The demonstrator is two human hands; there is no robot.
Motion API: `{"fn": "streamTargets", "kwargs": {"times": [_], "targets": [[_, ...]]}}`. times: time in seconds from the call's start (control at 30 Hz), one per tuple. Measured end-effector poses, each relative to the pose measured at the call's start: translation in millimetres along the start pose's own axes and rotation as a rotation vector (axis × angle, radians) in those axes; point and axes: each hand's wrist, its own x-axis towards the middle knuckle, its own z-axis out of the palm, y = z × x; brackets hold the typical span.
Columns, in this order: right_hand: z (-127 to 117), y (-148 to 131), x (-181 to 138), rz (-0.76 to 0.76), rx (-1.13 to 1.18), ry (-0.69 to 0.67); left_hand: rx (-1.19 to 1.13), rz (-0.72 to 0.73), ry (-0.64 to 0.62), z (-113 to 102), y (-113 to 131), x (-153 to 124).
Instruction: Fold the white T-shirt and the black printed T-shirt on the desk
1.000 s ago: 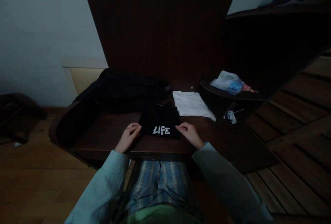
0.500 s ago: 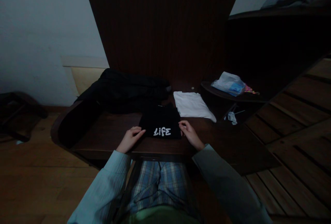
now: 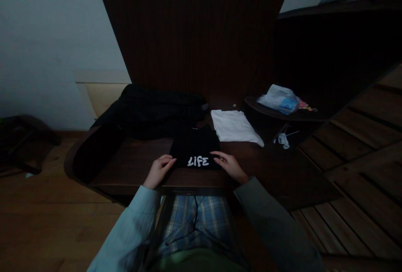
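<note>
A folded black T-shirt [image 3: 191, 146] lies on the dark wooden bench, its white lettering upside down along the near edge. My left hand [image 3: 158, 171] is at the shirt's left edge, with thumb and forefinger close together on the cloth. Over the right edge reaches my right hand [image 3: 231, 167], fingers stretched out and apart, the tips on the fabric beside the lettering. A folded white garment [image 3: 237, 127] lies just behind and to the right of the black shirt.
Dark clothing [image 3: 157, 106] is heaped at the back left of the bench [image 3: 138, 167]. On a low shelf at the right sits a plastic bag [image 3: 279, 99], with a crumpled wrapper [image 3: 283, 141] below it. A tall dark panel [image 3: 201, 33] rises behind.
My right hand's fingers have moved slightly left, from the shirt's right edge onto its top, and spread. My left hand stays at the left edge. The view has shifted slightly.
</note>
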Motion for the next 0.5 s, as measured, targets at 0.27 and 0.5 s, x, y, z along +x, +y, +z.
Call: {"fn": "streamTargets", "kwargs": {"times": [0.27, 0.5], "targets": [[1, 2, 1, -0.046, 0.019, 0.019, 0.011, -0.097, -0.001, 7, 8, 0], [-1, 5, -2, 0.007, -0.046, 0.112, 0.358, -0.309, 0.211, 28, 23, -3]]}}
